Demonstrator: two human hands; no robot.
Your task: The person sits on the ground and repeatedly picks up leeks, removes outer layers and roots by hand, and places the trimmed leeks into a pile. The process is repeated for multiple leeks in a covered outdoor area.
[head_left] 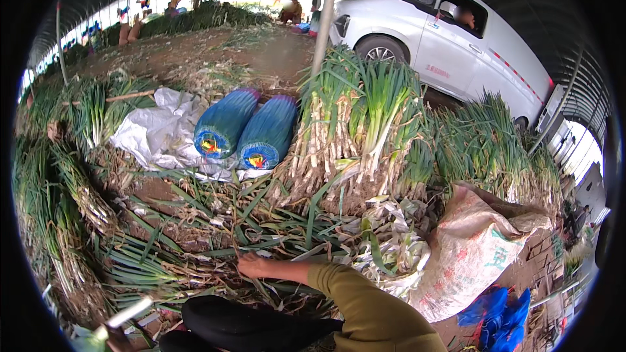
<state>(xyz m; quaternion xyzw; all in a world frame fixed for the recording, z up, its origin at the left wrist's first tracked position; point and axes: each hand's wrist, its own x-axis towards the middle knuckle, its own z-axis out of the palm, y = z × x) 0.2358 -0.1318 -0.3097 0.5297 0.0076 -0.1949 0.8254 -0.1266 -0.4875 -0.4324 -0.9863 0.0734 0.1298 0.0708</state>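
My right hand [253,265], in an olive sleeve, reaches left over a litter of stripped green onion leaves [274,241]. Its fingers are closed low among the leaves, beside a thin brown strip; what they grip is hidden. At the lower left edge my left hand [120,340] is partly cut off and blurred. It appears closed at a pale green onion [128,313], whose white stalk slants up to the right. Loose green onions [140,267] lie between the hands, their leaves toward the left. My dark-clad legs [241,322] are just below the right hand.
Upright green onion bundles [375,111] stand ahead, and more [59,234] line the left. Two blue-netted bundles [225,120] lie on white sheeting [156,130]. A woven sack [473,248] is at right, near blue bags [499,319]. Behind a pole [326,19] is a white van [450,45] with a person inside.
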